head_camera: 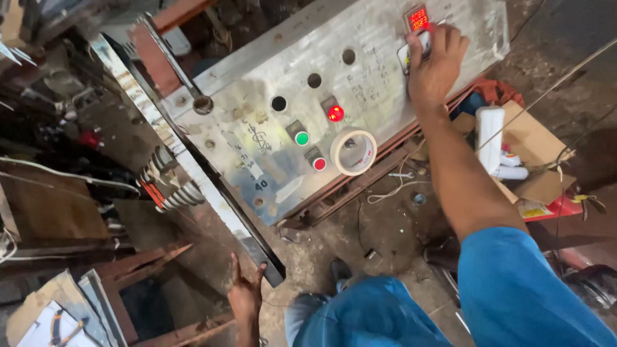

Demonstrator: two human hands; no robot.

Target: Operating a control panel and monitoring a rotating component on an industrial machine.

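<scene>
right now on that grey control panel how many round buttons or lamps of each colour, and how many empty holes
Red buttons or lamps: 2, one lit, one lower
Green button: 1
Empty round holes: 3, such as
Total: 6

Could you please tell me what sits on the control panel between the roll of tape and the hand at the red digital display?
In the head view, only bare, scratched panel metal with faint scribbles lies between the roll of tape and the right hand below the red digital display.
</scene>
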